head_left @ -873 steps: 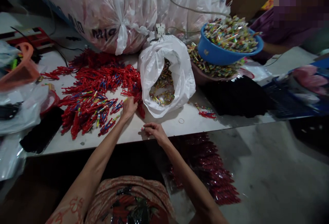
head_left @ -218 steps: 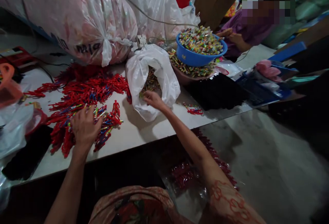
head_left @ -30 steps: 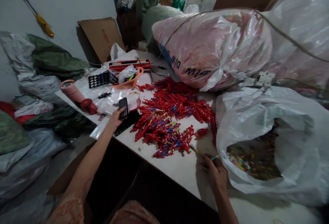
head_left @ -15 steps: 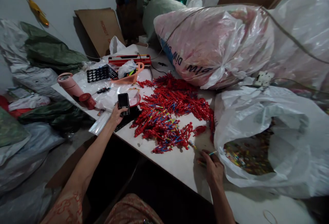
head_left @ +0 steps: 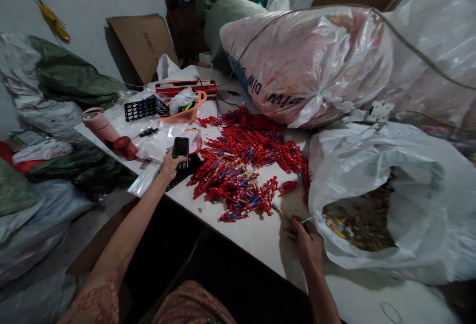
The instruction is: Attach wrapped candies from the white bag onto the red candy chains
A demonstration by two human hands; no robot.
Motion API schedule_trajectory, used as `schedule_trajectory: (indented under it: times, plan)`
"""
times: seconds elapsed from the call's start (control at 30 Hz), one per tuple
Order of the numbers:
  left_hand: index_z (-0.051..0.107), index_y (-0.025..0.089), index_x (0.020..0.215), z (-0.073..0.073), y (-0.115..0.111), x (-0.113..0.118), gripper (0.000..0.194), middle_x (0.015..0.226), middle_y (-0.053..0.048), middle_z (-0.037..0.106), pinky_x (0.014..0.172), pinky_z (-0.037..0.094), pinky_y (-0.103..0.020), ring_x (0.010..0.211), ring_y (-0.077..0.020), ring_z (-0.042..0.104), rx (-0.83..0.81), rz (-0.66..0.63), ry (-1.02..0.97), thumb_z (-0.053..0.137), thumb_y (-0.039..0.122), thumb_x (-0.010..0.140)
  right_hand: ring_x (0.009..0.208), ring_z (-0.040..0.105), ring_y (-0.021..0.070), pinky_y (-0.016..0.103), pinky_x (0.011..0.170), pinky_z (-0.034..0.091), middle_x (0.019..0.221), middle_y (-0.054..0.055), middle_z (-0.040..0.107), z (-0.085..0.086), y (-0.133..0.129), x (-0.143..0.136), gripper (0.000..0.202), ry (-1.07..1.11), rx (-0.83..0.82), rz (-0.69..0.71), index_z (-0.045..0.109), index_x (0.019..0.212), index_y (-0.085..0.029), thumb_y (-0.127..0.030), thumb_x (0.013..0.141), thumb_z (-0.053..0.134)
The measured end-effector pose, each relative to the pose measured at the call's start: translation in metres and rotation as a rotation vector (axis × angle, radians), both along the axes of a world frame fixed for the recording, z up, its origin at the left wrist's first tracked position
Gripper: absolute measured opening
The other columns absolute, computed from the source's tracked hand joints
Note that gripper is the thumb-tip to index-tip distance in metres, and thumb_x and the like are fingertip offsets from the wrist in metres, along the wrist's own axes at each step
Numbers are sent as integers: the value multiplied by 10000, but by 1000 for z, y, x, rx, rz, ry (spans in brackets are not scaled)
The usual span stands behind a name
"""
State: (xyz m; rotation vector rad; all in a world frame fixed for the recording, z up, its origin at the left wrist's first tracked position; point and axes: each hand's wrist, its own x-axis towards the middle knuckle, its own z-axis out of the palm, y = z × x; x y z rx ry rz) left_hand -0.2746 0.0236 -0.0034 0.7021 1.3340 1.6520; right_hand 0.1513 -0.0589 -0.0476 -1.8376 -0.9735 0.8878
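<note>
My left hand (head_left: 170,164) is closed around a black keypad mobile phone (head_left: 181,148), screen facing up, with the thumb over its keys. It is above the table's front edge, left of a pile of red plastic figures (head_left: 253,145) with blue and yellow bits among them. On the right, my right hand (head_left: 308,240) rests low over the table with its fingers curled. Thin, colourful small pieces (head_left: 292,235) stick out from between and under those fingers; their exact kind is too small to make out. An open white plastic bag (head_left: 353,165) stands beside this hand.
Small multicoloured pieces (head_left: 349,225) lie inside the white bag. A large stuffed sack (head_left: 308,61) sits behind the pile. Toward the left are a pink flask (head_left: 100,126), an orange basket (head_left: 186,114), a black plastic grid (head_left: 141,108) and a red-and-black sealer-like device (head_left: 186,88).
The phone in my left hand has moved very slightly right and tilted a little. My right hand stays almost in place. The whole view has shifted a touch.
</note>
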Motion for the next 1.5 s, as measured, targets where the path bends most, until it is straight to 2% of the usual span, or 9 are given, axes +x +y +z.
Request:
schedule_trajectory:
  times: [0.13,0.3,0.4,0.77,1.2,1.37,1.5]
  plan:
    - [596,158,1023,7,1,3,652,716,26,655,581,502,-284,579,-150,619,16,-8,-17,795,181,403,744,622,252,341,693,474,614,52,661,7,-1,-2,475,-10,1,6,692,871,-143,-522,603,595]
    - [587,154,936,18,-1,5,587,710,34,643,582,500,-266,581,-126,598,37,-4,-18,800,164,389,628,612,226,322,603,487,575,44,635,20,-3,-9,492,102,-55,-27,666,879,-129,-498,556,624]
    - [580,158,902,21,-2,5,550,713,33,637,585,492,-262,594,-128,597,48,-11,-11,797,163,397,619,618,216,307,575,495,601,40,639,20,-3,-11,471,148,-36,-36,664,867,-137,-474,539,645]
    - [575,164,942,24,-7,9,583,735,24,645,627,490,-295,617,-161,626,96,-6,24,804,193,407,613,627,207,296,558,488,659,40,660,9,-1,-6,467,122,-22,-15,675,876,-143,-495,571,637]
    - [587,165,930,26,-9,11,580,732,30,654,637,485,-280,609,-135,603,118,17,25,805,180,392,594,609,200,298,559,478,617,13,638,5,0,-5,494,162,-31,-45,664,895,-149,-493,540,654]
    - [587,166,936,26,-6,11,589,732,30,641,637,476,-279,621,-135,590,109,28,24,803,172,388,655,621,214,311,599,486,672,30,661,10,-2,-5,490,132,-35,-23,669,894,-152,-502,553,637]
    - [594,168,920,23,-5,10,572,727,33,644,627,473,-265,623,-132,588,110,32,31,805,170,388,686,622,235,327,648,482,588,40,645,16,-3,-6,482,54,-23,-8,680,853,-145,-523,561,620]
